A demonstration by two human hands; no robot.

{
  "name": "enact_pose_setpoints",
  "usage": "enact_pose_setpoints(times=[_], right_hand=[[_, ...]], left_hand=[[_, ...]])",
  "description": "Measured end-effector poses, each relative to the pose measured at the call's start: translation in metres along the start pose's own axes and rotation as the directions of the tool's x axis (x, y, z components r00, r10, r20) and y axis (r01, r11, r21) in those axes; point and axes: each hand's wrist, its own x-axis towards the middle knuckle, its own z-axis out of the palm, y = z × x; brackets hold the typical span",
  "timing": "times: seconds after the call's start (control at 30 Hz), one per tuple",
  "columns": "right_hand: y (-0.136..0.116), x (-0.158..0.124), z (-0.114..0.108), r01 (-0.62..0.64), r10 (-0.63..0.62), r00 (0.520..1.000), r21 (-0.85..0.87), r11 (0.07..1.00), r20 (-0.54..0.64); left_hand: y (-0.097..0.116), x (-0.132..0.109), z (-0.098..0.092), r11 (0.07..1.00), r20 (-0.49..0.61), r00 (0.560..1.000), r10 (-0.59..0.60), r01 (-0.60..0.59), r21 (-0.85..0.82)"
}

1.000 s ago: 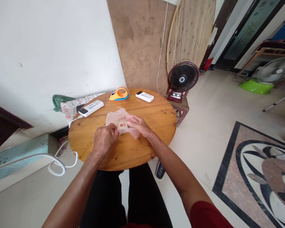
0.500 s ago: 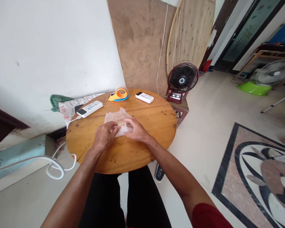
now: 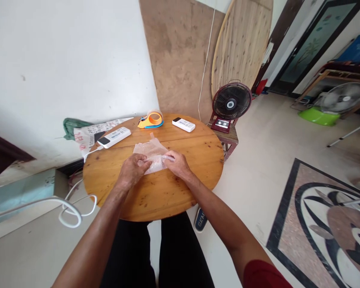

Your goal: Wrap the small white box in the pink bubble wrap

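A clear sheet of bubble wrap [image 3: 150, 147] lies on the round wooden table [image 3: 150, 200], its near part folded over a small object with faint red marks that shows through the plastic. My left hand [image 3: 133, 169] pinches the left side of the fold. On the right side, my right hand [image 3: 178, 164] grips the plastic's edge between thumb and fingers. A piece of tape seems to stick out at the sheet's far edge.
Behind the wrap stands an orange and blue tape dispenser [image 3: 151, 121]. White devices with dark ends, one left [image 3: 114, 137] with a cable and one right [image 3: 183, 124], lie on the table. A fan [image 3: 231, 102] sits on a stool beyond the right edge.
The near part of the bubble wrap has come over the small object, which lay more exposed before. My right hand has shifted slightly right and closed on the plastic.
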Motion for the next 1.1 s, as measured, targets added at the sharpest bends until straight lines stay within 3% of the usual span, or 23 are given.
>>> enact_pose_setpoints(times=[0.1,0.23,0.33,0.53,0.9,1.1], right_hand=[[0.004,0.002,0.001,0.022,-0.022,1.000,0.052,0.998,-0.008],[0.004,0.004,-0.002,-0.067,0.072,0.997,0.198,0.978,-0.014],[0.002,0.005,-0.004,-0.144,0.140,0.990,0.302,0.942,0.033],[-0.001,0.004,0.000,-0.187,0.157,0.982,0.416,0.890,0.105],[-0.013,-0.001,-0.005,-0.265,0.216,0.964,0.478,0.838,0.155],[-0.012,-0.001,-0.004,-0.291,0.262,0.957,0.426,0.856,0.125]], left_hand=[[-0.003,0.003,0.007,0.993,0.032,0.996,-0.082,0.084,-0.078],[-0.004,0.002,0.015,0.963,0.001,0.993,-0.117,0.114,-0.245],[0.001,-0.001,0.016,0.922,0.006,0.987,-0.160,0.152,-0.356],[0.011,-0.003,0.018,0.817,0.020,0.981,-0.194,0.173,-0.550],[-0.005,-0.003,0.027,0.814,-0.061,0.988,-0.142,0.082,-0.576],[-0.005,-0.005,0.029,0.814,-0.049,0.986,-0.156,0.101,-0.571]])
